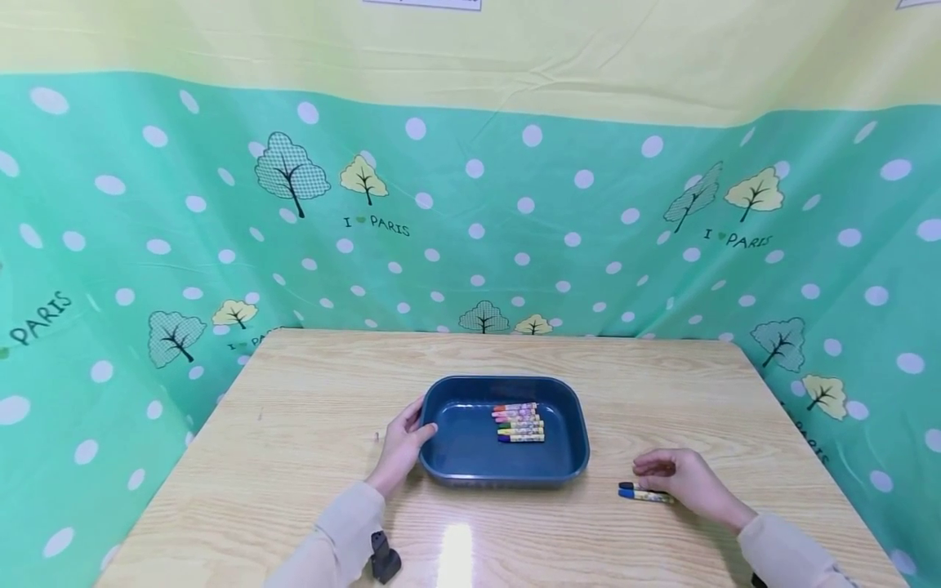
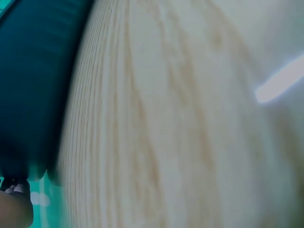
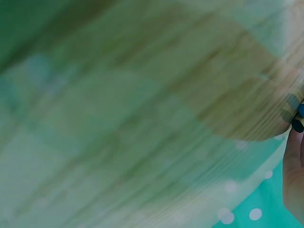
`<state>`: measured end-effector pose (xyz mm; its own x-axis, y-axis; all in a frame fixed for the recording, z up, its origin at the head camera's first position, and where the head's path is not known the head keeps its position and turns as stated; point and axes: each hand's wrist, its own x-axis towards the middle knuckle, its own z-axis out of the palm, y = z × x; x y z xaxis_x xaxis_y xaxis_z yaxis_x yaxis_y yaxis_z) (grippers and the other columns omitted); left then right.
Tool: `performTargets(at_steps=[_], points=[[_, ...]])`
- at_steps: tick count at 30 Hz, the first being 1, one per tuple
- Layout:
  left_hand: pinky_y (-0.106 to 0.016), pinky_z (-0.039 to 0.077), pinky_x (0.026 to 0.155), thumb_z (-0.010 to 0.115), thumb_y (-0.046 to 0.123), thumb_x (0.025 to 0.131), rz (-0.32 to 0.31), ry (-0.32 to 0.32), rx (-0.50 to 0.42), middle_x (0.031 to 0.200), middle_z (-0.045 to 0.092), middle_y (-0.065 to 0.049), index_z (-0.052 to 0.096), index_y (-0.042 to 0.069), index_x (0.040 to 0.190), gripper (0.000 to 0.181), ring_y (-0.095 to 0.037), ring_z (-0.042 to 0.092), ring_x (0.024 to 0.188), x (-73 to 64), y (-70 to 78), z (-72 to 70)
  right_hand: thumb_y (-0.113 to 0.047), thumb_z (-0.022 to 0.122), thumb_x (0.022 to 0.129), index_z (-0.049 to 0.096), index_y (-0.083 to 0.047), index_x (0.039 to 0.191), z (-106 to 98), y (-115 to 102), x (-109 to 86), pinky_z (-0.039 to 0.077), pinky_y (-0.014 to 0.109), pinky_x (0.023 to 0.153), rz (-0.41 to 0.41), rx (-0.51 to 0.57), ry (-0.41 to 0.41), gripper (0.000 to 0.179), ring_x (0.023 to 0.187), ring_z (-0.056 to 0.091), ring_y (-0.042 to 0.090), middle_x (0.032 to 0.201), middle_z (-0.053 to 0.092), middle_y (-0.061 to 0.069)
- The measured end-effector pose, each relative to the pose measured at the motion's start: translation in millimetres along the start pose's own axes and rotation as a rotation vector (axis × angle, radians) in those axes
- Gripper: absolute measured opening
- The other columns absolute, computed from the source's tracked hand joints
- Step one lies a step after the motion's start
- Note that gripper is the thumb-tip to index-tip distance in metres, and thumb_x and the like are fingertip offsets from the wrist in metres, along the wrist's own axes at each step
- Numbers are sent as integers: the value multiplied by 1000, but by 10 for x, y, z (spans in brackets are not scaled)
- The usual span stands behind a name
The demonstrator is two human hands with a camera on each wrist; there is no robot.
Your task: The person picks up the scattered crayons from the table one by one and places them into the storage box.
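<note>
A dark blue rectangular tray (image 1: 470,471) rests on the wooden table. My left hand (image 1: 400,445) grips its left rim, thumb over the edge; in the left wrist view part of that hand (image 2: 15,204) shows beside the tray wall (image 2: 38,80). Inside the tray, right of centre, several crayons (image 1: 520,423) in patterned wrappers lie in a row. To the tray's right, my right hand (image 1: 687,482) hovers with bent fingers over a black crayon (image 1: 627,486) and a blue crayon (image 1: 638,495) lying side by side. The right wrist view catches the black crayon's end (image 3: 298,125) by the fingertips.
The wooden table (image 1: 309,376) runs back to a green dotted curtain (image 1: 470,253), which also hangs at both sides. A black device (image 1: 385,559) sits at the left wrist. Light glares off the table (image 1: 456,555) near the front.
</note>
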<state>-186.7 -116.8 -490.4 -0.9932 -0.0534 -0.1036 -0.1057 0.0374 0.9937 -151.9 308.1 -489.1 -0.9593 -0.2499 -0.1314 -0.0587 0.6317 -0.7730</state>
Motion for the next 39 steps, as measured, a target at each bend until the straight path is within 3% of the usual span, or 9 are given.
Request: performTargets(at_steps=[17, 24, 34, 39], points=[[-41, 34, 106, 53, -3, 85, 16, 18, 3, 144, 33, -23, 35, -2, 138, 55, -36, 35, 131, -6, -12, -12, -14, 67, 80, 68, -6, 99, -9, -24, 11, 53, 15, 68, -11, -84, 35, 21, 80, 63, 5, 93, 69, 4], [-40, 34, 107, 53, -3, 85, 12, 31, -2, 144, 34, -20, 37, -1, 138, 55, -34, 35, 132, 4, 2, -7, -11, 67, 80, 69, -7, 97, -20, -30, 51, 52, 15, 69, -28, -122, 91, 18, 80, 63, 4, 93, 69, 3], [-41, 33, 108, 53, -3, 84, 31, 24, -9, 143, 35, -23, 37, -3, 137, 55, -36, 34, 131, -13, -17, 6, -14, 68, 80, 67, -3, 102, -40, -23, 2, 54, 18, 69, -68, -121, -13, 25, 82, 64, 7, 96, 69, 7], [-41, 33, 108, 53, -2, 85, 24, 14, 1, 143, 34, -23, 37, -2, 137, 55, -36, 34, 131, -35, 1, 13, -10, 68, 79, 68, -5, 101, -27, -31, -28, 53, 17, 67, -90, -145, -8, 22, 81, 63, 7, 97, 69, 8]])
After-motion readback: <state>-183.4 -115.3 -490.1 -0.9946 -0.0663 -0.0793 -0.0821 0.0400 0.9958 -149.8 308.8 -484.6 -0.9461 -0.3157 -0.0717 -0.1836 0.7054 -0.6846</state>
